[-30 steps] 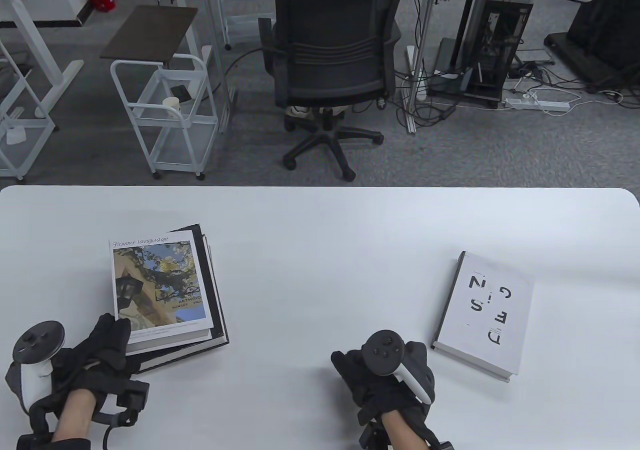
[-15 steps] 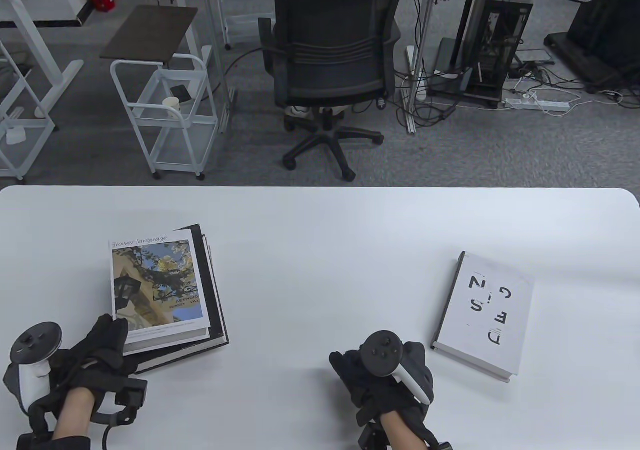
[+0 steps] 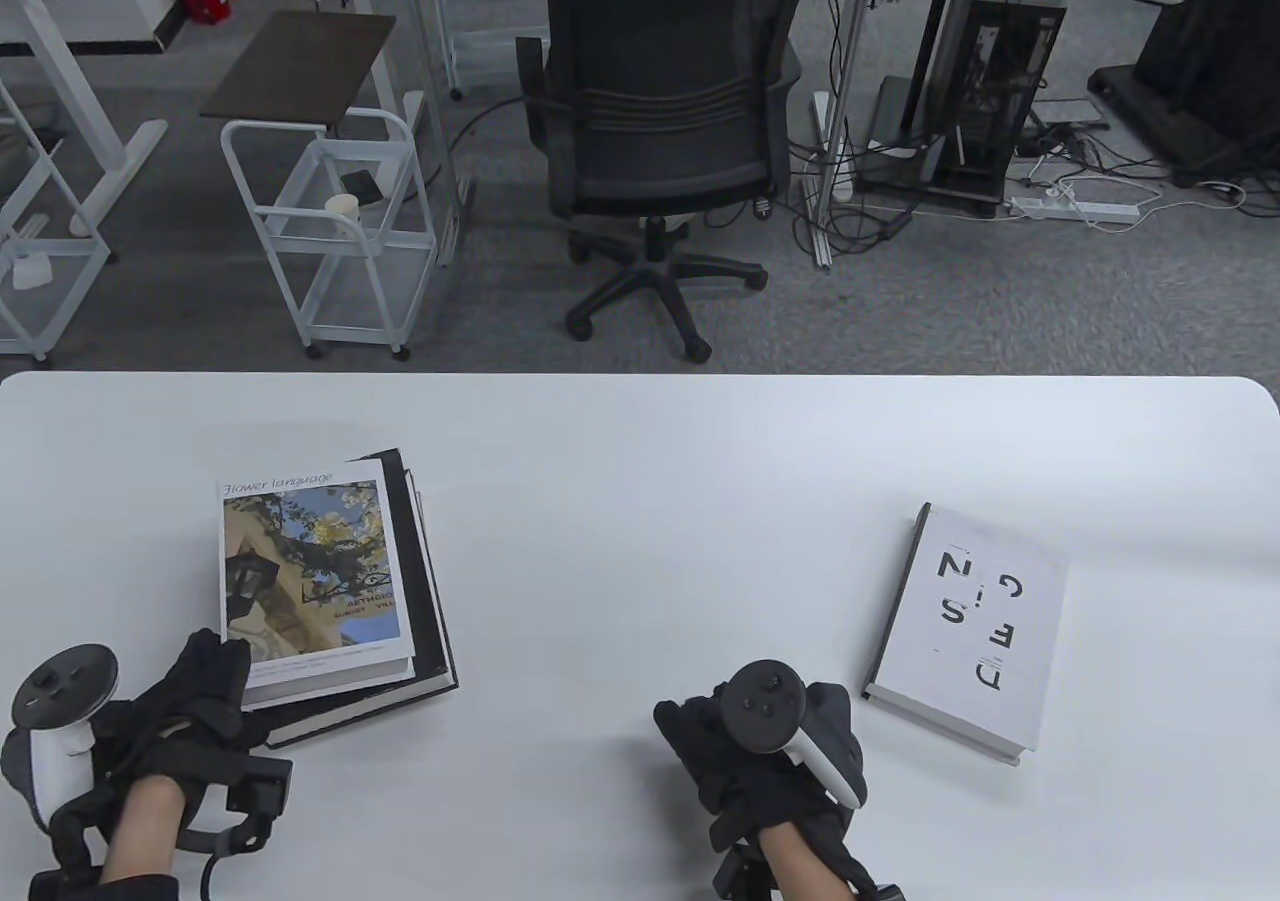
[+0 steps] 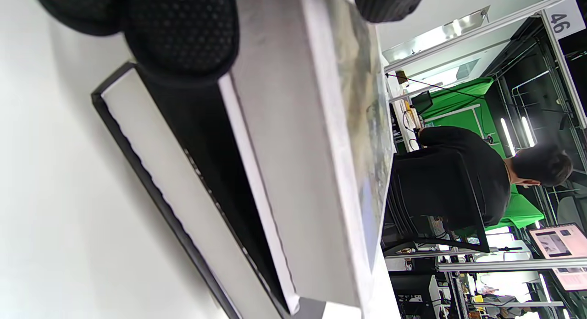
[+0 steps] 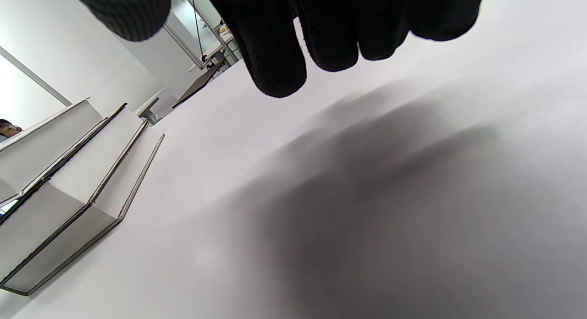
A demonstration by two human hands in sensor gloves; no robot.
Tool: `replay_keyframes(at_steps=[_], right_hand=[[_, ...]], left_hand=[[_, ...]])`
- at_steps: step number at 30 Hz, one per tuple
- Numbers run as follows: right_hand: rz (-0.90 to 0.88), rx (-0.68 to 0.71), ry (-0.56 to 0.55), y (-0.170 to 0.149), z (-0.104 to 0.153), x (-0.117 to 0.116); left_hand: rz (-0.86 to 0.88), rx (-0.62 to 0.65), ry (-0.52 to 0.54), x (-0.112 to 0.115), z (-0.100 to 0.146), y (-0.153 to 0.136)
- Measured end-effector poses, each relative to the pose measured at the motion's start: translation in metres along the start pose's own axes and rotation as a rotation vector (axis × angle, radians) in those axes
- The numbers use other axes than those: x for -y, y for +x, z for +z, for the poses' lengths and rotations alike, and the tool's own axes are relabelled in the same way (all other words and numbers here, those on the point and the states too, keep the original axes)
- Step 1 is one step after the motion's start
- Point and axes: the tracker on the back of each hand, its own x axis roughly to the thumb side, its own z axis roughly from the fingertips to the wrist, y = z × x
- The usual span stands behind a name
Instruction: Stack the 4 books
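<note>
On the left of the white table (image 3: 640, 461) lies a stack. Its top book is the photo-covered "Flower language" book (image 3: 310, 566). A black-covered book (image 3: 432, 591) juts out under it. My left hand (image 3: 225, 656) pinches the top book's near-left corner. In the left wrist view the fingers (image 4: 183, 30) press its page edge (image 4: 293, 149), and a black book (image 4: 202, 172) lies beneath. A white book with black letters (image 3: 970, 621) lies alone at the right. My right hand (image 3: 690, 731) holds nothing and hovers over bare table left of it. Its fingers (image 5: 279, 57) hang loose.
A black office chair (image 3: 665, 131) and a white trolley (image 3: 335, 231) stand on the floor beyond the table's far edge. In the right wrist view the stack (image 5: 59, 172) shows at the far left.
The top book's near end has swung a little to the left on the stack, with my left hand drifting left. The right hand has barely moved.
</note>
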Motion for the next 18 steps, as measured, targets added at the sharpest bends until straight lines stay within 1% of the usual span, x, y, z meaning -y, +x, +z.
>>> replay_keyframes(at_steps=[6,10,14,18], right_hand=[[0.005,0.016,-0.006,0.002,0.000,0.000],[0.002,0.025,-0.007,0.003,0.000,-0.001],[0.006,0.032,-0.008,0.004,0.001,-0.002],[0.012,0.036,-0.011,0.004,0.001,-0.002]], left_hand=[[0.006,0.028,0.009,-0.003,0.014,0.007],[-0.017,0.104,-0.001,0.002,0.027,0.022],[-0.086,0.196,-0.015,0.016,0.038,0.039],[-0.181,0.297,-0.061,0.041,0.048,0.057]])
